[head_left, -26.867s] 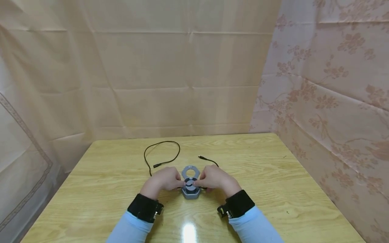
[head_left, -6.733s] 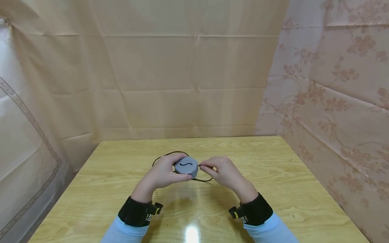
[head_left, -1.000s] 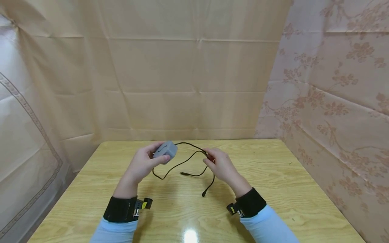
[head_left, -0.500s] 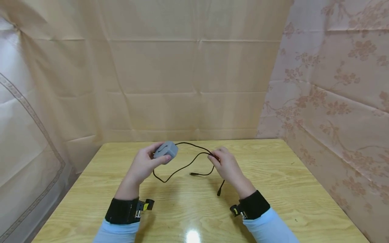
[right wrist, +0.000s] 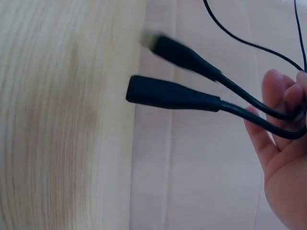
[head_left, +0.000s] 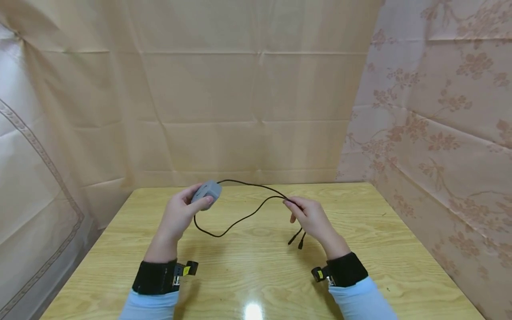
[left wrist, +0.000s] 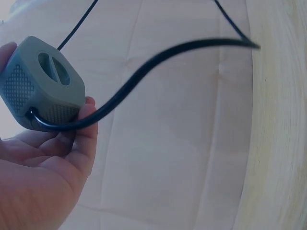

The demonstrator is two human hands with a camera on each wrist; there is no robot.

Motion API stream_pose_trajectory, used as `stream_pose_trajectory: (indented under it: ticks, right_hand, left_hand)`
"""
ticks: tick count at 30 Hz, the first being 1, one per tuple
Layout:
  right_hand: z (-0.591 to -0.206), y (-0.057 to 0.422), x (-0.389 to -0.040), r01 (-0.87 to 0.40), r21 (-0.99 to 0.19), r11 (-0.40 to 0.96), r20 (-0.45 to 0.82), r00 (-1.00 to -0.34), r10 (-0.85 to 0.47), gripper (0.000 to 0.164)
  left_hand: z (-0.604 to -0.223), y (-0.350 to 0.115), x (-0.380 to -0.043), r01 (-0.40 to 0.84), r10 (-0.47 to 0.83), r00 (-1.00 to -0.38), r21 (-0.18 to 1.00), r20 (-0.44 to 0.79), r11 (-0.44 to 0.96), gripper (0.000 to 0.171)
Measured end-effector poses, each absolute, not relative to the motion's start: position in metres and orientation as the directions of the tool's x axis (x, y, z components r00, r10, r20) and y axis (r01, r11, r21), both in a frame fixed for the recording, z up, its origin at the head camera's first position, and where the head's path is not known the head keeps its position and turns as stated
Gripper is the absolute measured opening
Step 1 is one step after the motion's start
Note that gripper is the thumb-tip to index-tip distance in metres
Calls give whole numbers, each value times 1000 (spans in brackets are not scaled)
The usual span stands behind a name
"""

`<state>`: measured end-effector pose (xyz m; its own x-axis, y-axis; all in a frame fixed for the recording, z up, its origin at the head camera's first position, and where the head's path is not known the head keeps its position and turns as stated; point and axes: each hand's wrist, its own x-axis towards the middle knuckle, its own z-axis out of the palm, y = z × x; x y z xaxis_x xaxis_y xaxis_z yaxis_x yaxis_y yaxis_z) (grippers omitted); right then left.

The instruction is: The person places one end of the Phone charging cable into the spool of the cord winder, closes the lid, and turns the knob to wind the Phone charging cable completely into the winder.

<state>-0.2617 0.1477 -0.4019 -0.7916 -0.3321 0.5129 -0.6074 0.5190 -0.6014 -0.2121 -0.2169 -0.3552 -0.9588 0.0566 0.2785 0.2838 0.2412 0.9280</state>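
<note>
My left hand (head_left: 176, 218) grips a grey hexagonal cable winder (head_left: 209, 191), held up over the table's far left part. In the left wrist view the winder (left wrist: 45, 81) shows a round recess with a bar across it and mesh-patterned sides. A black cable (head_left: 218, 236) comes out of it in two strands. My right hand (head_left: 314, 218) pinches both strands together, well to the right. Below its fingers hang the two cable ends; in the right wrist view, one plug (right wrist: 182, 55) has a pale tip, and the other connector (right wrist: 168, 93) is all black.
The wooden table (head_left: 248, 266) lies under both hands. A beige curtain (head_left: 200, 111) hangs along its back edge, and a flowered curtain (head_left: 440, 133) closes off the right side. Black camera bands circle both wrists.
Earlier the winder lay open on the table; now it is closed and lifted. Over the last second my right hand has moved right, drawing the strands out, and both ends now hang together.
</note>
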Motion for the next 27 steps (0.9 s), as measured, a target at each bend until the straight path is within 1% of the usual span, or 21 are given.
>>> stream_pose_trajectory:
  ticks: [4,10,12,16,22,27]
  right_hand:
    - [-402,160,-264,-587,-645,489,478,-810,-341,24]
    - [-398,176,-265,-498,-725,476,374,-864,-336,29]
    - [-398,179,-265,-482,-736,475,352,-872,-340,29]
    - [-398,187,-266,-468,-748,471,332,-878,-344,29]
    - [-398,199,-269,-478,-752,455,334,-870,-362,27]
    - [-399,208,-272,-458,-768,448,286,-871,-399,24]
  left_hand:
    - [-358,-226,-215,273,28,-961,938,274,215,69]
    - [-361,-234,-218,256,-1,-965,947,261,192,70]
    - [-363,-237,-220,246,-12,-967,951,253,186,70]
    - [-368,-245,-223,230,-37,-970,957,240,177,70]
    - [-370,-253,-224,200,-83,-972,963,218,181,72]
    - [-372,-256,-225,179,-98,-976,973,194,143,70]
